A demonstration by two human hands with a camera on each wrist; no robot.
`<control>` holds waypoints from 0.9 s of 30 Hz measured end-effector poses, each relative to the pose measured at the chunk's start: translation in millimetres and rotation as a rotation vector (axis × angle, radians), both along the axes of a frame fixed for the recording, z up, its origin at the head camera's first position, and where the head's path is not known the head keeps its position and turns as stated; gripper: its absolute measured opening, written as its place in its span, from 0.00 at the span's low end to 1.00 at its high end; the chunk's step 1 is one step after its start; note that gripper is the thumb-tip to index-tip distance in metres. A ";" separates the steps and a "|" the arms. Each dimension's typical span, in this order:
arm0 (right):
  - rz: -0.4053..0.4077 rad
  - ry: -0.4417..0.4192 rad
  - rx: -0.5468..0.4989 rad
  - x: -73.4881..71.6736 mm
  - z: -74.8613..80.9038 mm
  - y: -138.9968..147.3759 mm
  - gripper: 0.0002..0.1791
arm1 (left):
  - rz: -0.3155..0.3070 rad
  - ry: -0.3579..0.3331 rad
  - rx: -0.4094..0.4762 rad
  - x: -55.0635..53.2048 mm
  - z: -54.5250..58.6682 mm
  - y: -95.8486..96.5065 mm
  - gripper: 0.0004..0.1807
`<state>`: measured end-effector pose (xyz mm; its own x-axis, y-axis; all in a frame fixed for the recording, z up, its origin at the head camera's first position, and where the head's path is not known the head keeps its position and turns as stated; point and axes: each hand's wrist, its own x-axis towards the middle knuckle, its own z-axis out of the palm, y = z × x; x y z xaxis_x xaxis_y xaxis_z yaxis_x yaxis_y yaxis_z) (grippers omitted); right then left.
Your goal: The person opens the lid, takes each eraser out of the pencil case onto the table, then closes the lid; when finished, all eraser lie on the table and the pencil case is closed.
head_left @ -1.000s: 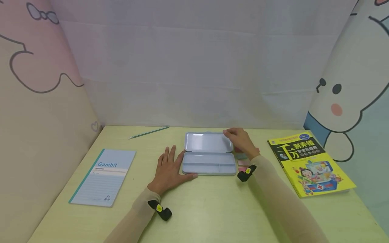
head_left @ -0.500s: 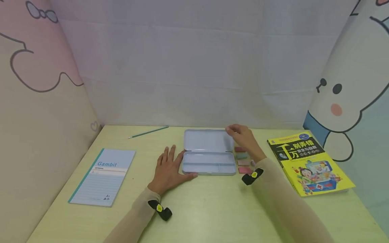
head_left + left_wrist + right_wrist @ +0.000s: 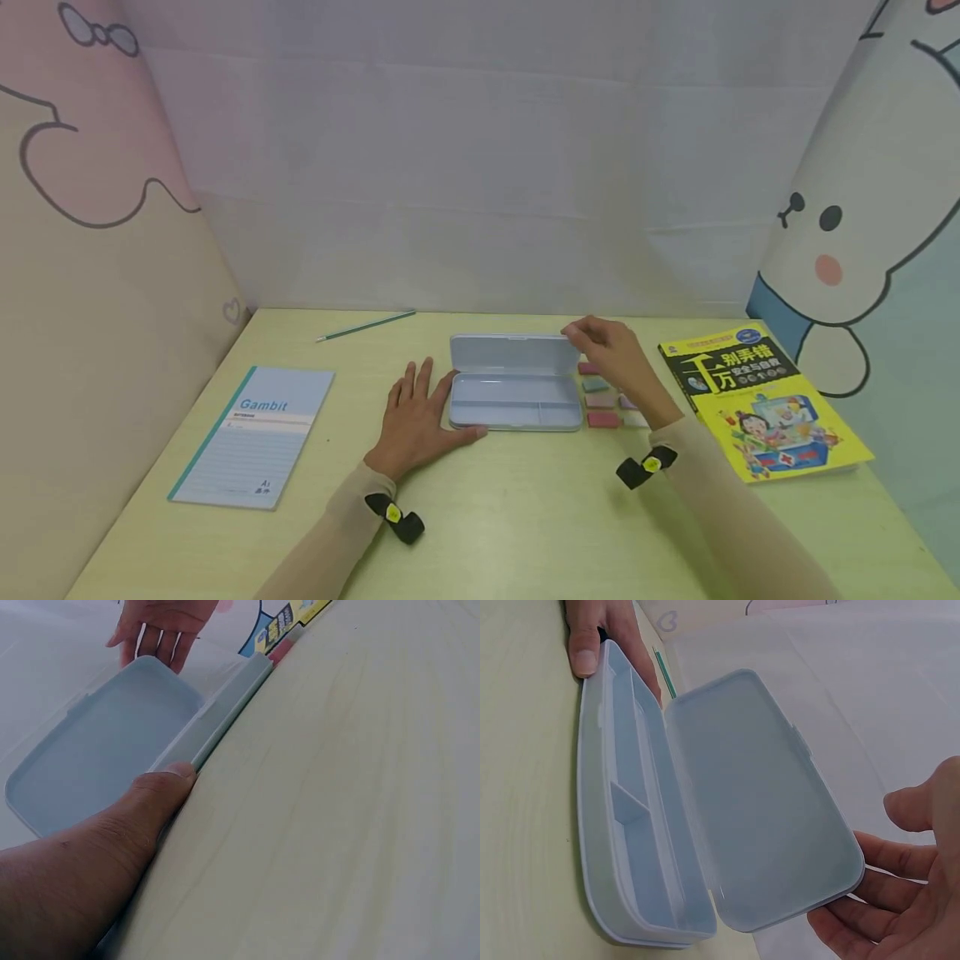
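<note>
A pale blue pencil case (image 3: 491, 390) with inner dividers and nothing in it lies in the middle of the table in the head view. Its hinged lid (image 3: 761, 802) stands raised, tilted up from the back edge. My left hand (image 3: 412, 423) is spread at the left end, its thumb (image 3: 161, 791) along the front wall in the left wrist view. My right hand (image 3: 617, 357) is at the lid's right corner. Seen from the right wrist, its fingers (image 3: 889, 892) touch the lid's outer side, and the thumb stays apart from it.
Several small coloured blocks (image 3: 603, 420) lie right of the case, partly hidden by the right hand. A notebook (image 3: 255, 437) lies at left, a green pencil (image 3: 365, 326) at the back, a yellow book (image 3: 772, 408) at right. A white sheet (image 3: 480, 192) hangs behind the table.
The lid has swung up from lying back flat, its upper edge tipping forward. My right hand has come slightly right with it, uncovering more blocks. The left hand stays put.
</note>
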<state>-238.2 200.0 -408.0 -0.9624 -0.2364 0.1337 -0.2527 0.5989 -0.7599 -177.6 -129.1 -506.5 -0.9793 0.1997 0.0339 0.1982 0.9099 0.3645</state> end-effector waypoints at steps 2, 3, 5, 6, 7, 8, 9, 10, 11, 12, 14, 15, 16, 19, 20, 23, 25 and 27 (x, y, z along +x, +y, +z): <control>0.019 0.014 0.005 5.4 -2.9 1.1 0.24 | 0.000 0.011 0.002 0.3 -0.2 0.3 0.59; 0.030 0.023 0.006 8.1 -4.4 1.2 0.23 | -0.001 0.015 0.004 0.5 -0.1 0.4 0.59; 0.050 0.058 0.030 13.1 -7.9 1.0 0.21 | -0.003 0.021 0.007 1.2 0.3 0.6 0.59; 0.055 0.078 0.050 15.3 -9.6 0.6 0.20 | -0.003 0.019 0.007 1.5 0.7 0.7 0.59; 0.056 0.096 0.072 17.5 -11.2 -0.3 0.19 | -0.004 0.017 0.009 1.9 1.0 0.8 0.59; 0.053 0.102 0.088 19.7 -12.9 -1.0 0.19 | -0.004 0.016 0.009 1.9 1.1 0.8 0.59; 0.049 0.108 0.103 22.0 -14.2 -2.0 0.19 | -0.004 0.017 0.011 2.1 1.0 0.8 0.59; 0.044 0.111 0.123 24.3 -15.1 -2.9 0.19 | -0.005 0.018 0.013 2.1 1.0 0.7 0.59; 0.041 0.112 0.136 26.3 -16.0 -3.7 0.18 | -0.005 0.019 0.014 2.1 1.0 0.6 0.59; 0.042 0.114 0.145 28.5 -17.0 -4.4 0.18 | -0.005 0.020 0.013 2.1 0.7 0.4 0.59; 0.044 0.112 0.147 32.6 -19.1 -5.5 0.16 | -0.007 0.026 0.012 1.7 -0.5 -0.5 0.59; 0.050 0.115 0.150 34.3 -20.0 -6.2 0.16 | -0.007 0.032 0.015 1.5 -1.9 -1.1 0.60; 0.055 0.116 0.149 36.0 -20.9 -6.4 0.15 | -0.010 0.041 0.016 1.1 -3.0 -1.4 0.60; 0.064 0.111 0.135 41.3 -24.3 -7.2 0.13 | -0.013 0.068 0.034 -0.2 -8.4 -2.7 0.61; 0.062 0.107 0.135 42.8 -25.5 -7.5 0.13 | -0.016 0.082 0.042 -0.5 -10.2 -3.0 0.61; 0.054 0.103 0.135 47.0 -29.2 -8.5 0.15 | -0.013 0.089 0.049 -1.0 -12.8 -2.8 0.62; 0.045 0.096 0.151 49.2 -32.3 -9.2 0.18 | -0.011 0.083 0.051 -1.0 -12.3 -2.7 0.62; 0.040 0.088 0.174 51.7 -35.3 -9.3 0.22 | -0.009 0.071 0.051 -0.2 -9.5 -2.0 0.61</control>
<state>-186.6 190.8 -443.2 -0.9381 -0.3012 0.1710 -0.3401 0.7075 -0.6194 -177.8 -131.2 -515.9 -0.9722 0.2045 0.1137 0.2331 0.8885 0.3952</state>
